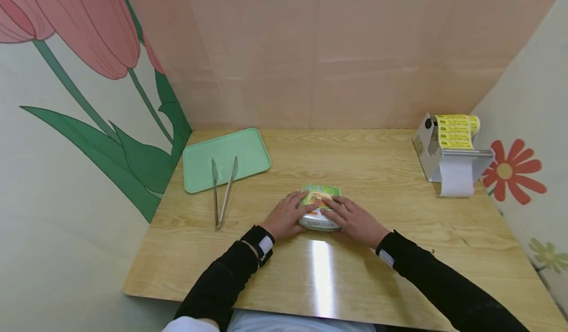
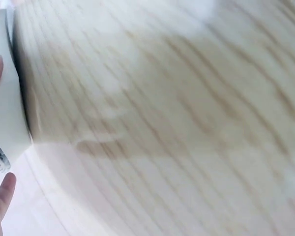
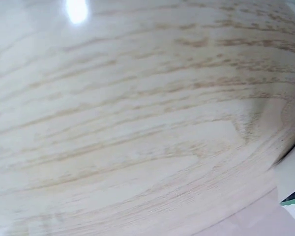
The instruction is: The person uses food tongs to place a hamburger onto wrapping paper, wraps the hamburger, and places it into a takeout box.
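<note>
A food box (image 1: 318, 213) with a green, white and orange printed wrapper lies on the wooden table, in front of the person. The left hand (image 1: 286, 217) rests along its left side, with fingers fairly straight and reaching onto the top. From the other side, the right hand (image 1: 357, 222) lays its extended fingers over the right part of the top. In the left wrist view, the white side of the box (image 2: 5, 108) shows at the left edge with fingertips by it. Only a white and green corner of the box (image 3: 292, 177) appears in the right wrist view.
A mint green tray (image 1: 248, 149) sits at the back left of the table (image 1: 364, 164). Metal tongs (image 1: 226, 199) lie partly across its front edge, handle end toward the person. At the back right stands a label dispenser (image 1: 428, 149) with a roll of yellow labels (image 1: 457, 129).
</note>
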The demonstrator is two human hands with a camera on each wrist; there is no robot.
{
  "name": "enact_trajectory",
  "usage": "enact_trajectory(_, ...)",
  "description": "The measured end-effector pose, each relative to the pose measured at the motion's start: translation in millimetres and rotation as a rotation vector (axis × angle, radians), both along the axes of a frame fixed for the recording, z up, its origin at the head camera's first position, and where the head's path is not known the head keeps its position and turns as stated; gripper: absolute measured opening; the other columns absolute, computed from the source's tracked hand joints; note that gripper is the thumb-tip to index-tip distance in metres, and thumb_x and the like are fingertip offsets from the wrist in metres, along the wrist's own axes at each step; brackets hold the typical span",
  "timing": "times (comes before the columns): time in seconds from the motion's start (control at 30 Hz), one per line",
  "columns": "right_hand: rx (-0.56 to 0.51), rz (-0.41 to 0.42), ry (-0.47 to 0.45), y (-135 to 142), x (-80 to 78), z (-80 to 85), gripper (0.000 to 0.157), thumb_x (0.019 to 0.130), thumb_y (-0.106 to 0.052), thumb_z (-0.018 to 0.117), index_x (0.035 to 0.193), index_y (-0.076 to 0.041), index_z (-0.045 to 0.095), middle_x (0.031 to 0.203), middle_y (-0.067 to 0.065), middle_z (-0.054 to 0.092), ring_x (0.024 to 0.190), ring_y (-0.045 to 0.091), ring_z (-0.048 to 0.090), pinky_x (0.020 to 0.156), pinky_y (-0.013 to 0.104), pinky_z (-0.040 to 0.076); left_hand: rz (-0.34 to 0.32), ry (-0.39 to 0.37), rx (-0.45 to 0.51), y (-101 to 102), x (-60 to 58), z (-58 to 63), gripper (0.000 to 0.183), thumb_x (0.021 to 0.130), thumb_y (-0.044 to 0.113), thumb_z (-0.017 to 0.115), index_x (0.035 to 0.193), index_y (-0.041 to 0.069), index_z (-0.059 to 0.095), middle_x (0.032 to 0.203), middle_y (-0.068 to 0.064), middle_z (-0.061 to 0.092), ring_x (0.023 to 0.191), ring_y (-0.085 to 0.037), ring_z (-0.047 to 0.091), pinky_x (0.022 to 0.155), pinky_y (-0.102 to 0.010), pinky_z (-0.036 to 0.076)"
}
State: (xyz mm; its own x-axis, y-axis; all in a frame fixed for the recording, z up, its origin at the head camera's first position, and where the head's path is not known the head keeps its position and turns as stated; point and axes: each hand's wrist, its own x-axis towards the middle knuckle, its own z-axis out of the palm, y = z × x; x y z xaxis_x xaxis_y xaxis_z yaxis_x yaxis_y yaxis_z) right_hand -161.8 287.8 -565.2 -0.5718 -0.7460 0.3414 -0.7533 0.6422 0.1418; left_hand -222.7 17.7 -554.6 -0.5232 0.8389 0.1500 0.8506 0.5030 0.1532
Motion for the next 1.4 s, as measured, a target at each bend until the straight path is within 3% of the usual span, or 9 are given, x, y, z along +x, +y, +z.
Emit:
enact_trajectory(0.17,-0.031,-0.028,-0.061,-1,-3.5,4.2,0.085,0.076,-0.039,0.082,0.146,-0.01,0.041,0.151,0.016,0.036,0.131,0.037,0.039,0.103,0.051,0.038,0.008,-0.053,0.024,1,-1.9,1.3,0.086,0.083,0.045,0.075,0.153,0.031,0.028,0.159,-0.011,0.019,0.143,-0.031,0.024,0.111,-0.045,0.032)
enact_trajectory(0.3,-0.063,-0.058,-0.09,-2,-4.9,7.2,0.089,0.075,-0.043,0.081,0.146,-0.01,0.039,0.15,0.016,0.037,0.132,0.035,0.038,0.104,0.051,0.037,0.028,-0.133,0.072,3,-1.4,0.4,0.087,0.083,0.05,0.073,0.153,0.032,0.026,0.161,-0.015,0.009,0.145,-0.038,0.015,0.109,-0.046,0.034)
enact_trajectory(0.43,-0.088,-0.07,-0.125,-5,-4.3,9.7,0.095,0.074,-0.046,0.081,0.149,-0.009,0.036,0.151,0.016,0.035,0.133,0.036,0.035,0.107,0.052,0.032,0.048,-0.188,0.119,4,1.3,-0.8,0.083,0.083,0.047,0.073,0.152,0.031,0.029,0.161,-0.018,0.005,0.143,-0.044,0.016,0.105,-0.048,0.039)
enact_trajectory(0.57,-0.09,-0.091,-0.155,-8,-3.3,11.4,0.09,0.081,-0.05,0.073,0.151,-0.01,0.033,0.153,0.015,0.033,0.135,0.036,0.033,0.108,0.052,0.028,0.057,-0.144,0.119,5,1.8,-2.5,0.086,0.081,0.047,0.076,0.151,0.029,0.03,0.16,-0.019,0.011,0.142,-0.043,0.024,0.106,-0.046,0.039)
enact_trajectory(0.77,-0.102,-0.104,-0.173,-10,-1.0,17.3,0.069,0.097,-0.058,0.045,0.149,-0.013,0.038,0.153,0.015,0.035,0.135,0.036,0.034,0.106,0.054,0.03,0.071,-0.093,0.141,5,1.6,-4.1,0.089,0.079,0.045,0.079,0.151,0.025,0.031,0.158,-0.02,0.018,0.14,-0.04,0.03,0.108,-0.046,0.036)
enact_trajectory(0.9,-0.103,-0.082,-0.154,-11,0.7,19.7,0.063,0.097,-0.055,0.048,0.145,-0.013,0.044,0.151,0.017,0.037,0.132,0.038,0.038,0.101,0.057,0.034,0.078,-0.047,0.157,7,1.2,-5.8,0.085,0.079,0.044,0.079,0.149,0.023,0.036,0.156,-0.019,0.024,0.137,-0.038,0.036,0.107,-0.045,0.038)
enact_trajectory(1.07,-0.062,-0.084,-0.105,-11,1.5,16.8,0.066,0.091,-0.046,0.063,0.145,-0.013,0.044,0.151,0.018,0.036,0.129,0.04,0.039,0.099,0.058,0.035,0.081,-0.004,0.169,9,1.0,-7.3,0.083,0.078,0.044,0.08,0.147,0.023,0.04,0.154,-0.018,0.029,0.136,-0.036,0.039,0.105,-0.045,0.04)
enact_trajectory(1.23,-0.067,-0.1,-0.064,-12,2.8,13.8,0.075,0.079,-0.037,0.076,0.143,-0.011,0.045,0.15,0.019,0.038,0.129,0.04,0.041,0.095,0.058,0.037,0.085,-0.055,0.146,9,0.5,-4.1,0.08,0.081,0.043,0.077,0.149,0.026,0.038,0.156,-0.017,0.027,0.138,-0.035,0.036,0.106,-0.044,0.039)
enact_trajectory(1.4,-0.109,-0.116,-0.073,-14,2.7,11.7,0.073,0.082,-0.039,0.072,0.142,-0.009,0.044,0.149,0.017,0.039,0.13,0.04,0.04,0.094,0.059,0.038,0.075,-0.134,0.142,8,-2.0,0.1,0.081,0.081,0.044,0.077,0.15,0.028,0.037,0.157,-0.016,0.025,0.139,-0.033,0.035,0.103,-0.042,0.042)
